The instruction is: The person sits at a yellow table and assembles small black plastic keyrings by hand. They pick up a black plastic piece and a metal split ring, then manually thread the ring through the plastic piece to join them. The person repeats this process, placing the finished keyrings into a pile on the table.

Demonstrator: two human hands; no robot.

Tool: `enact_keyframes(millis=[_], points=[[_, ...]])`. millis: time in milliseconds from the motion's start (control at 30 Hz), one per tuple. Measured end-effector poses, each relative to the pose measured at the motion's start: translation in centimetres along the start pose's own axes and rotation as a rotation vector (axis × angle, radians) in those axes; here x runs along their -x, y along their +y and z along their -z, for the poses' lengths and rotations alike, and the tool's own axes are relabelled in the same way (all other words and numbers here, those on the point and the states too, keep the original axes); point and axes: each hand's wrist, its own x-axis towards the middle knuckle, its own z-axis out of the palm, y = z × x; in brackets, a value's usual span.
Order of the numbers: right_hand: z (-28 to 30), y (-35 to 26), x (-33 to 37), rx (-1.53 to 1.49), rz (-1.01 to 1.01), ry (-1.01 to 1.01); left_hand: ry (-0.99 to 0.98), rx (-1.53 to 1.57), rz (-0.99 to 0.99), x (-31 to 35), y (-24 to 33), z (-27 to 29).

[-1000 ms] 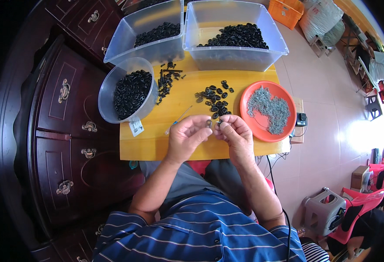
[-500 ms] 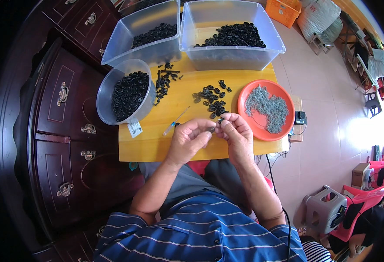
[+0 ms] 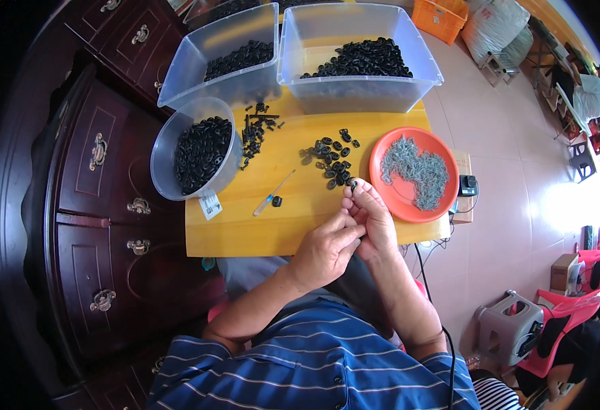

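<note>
My right hand (image 3: 375,220) is closed, its thumb and forefinger pinching a small black plastic part (image 3: 354,185) near the left edge of the red plate (image 3: 397,199). Below that pinch, my left hand (image 3: 324,249) reaches across with its fingers pressed together against the right palm. Whatever the left fingers hold is hidden. Small grey metal pieces (image 3: 426,174), thin like screws or pins, fill much of the plate. Loose black oval parts (image 3: 335,156) lie just beyond my right fingertips. A thin screwdriver (image 3: 267,201) with a clear and blue handle rests left of my hands, beside a single black part (image 3: 276,201).
A round clear tub (image 3: 166,188) of black parts stands at the table's left. Loose black pieces (image 3: 254,137) are scattered beside it. Two clear rectangular bins (image 3: 361,92) stand along the far side. Dark wooden cabinets (image 3: 126,260) flank the left; a grey stool (image 3: 511,324) stands right.
My left hand has drawn back and right, from beside the right fingertips to the right palm. The dark piece in its fingers no longer shows. The part by the screwdriver is now uncovered.
</note>
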Motion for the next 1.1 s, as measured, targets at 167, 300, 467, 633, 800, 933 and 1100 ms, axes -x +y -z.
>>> enact_keyframes(millis=[167, 300, 467, 633, 800, 933, 1100], points=[[-0.3, 0.4, 0.4, -0.040, -0.013, -0.046, 0.024, 0.269, 0.299, 1.1, 0.3, 0.0], [-1.0, 0.7, 0.8, 0.129, 0.064, -0.053, 0.163, 0.348, 0.189, 1.2, -1.2, 0.5], [-1.4, 0.5, 1.1, 0.396, 0.234, -0.075, 0.333, 0.450, 0.296, -0.2, -1.5, 3.4], [-1.6, 1.0, 1.4, 0.480, 0.278, -0.120, 0.344, 0.435, 0.355, -0.1, -2.4, 4.0], [-1.6, 1.2, 1.4, 0.524, 0.290, -0.133, 0.323, 0.452, 0.343, 0.2, -3.1, 3.9], [-1.6, 1.4, 1.4, 0.540, 0.281, -0.126, 0.309, 0.430, 0.339, 0.2, -3.0, 4.0], [-1.6, 1.3, 1.4, 0.592, 0.288, -0.107, 0.322, 0.379, 0.323, 0.1, -3.0, 4.0]])
